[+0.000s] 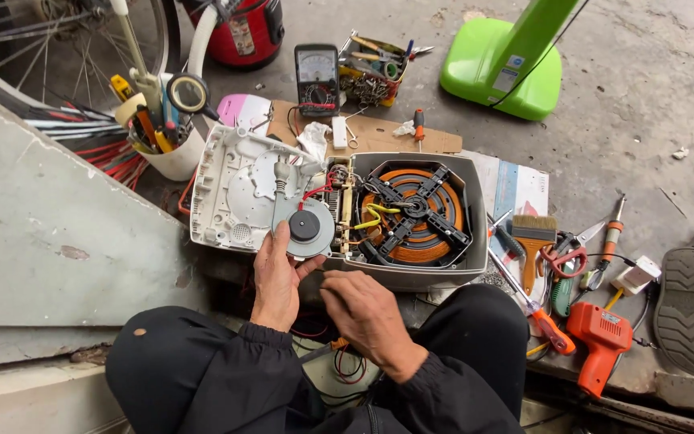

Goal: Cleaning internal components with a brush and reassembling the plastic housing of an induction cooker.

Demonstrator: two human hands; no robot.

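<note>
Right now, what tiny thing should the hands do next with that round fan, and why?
Probably lift the round fan a little clear. The left hand grips its edge beside the open cooker case, and red wires run from it toward the circuit board. The right hand rests at the case's front rim, free to steady it so the wires aren't tugged.

One head-worn camera looks steeply down and forward from above my lap, close to my hands, taking in the opened appliance and the concrete floor beyond.
</note>
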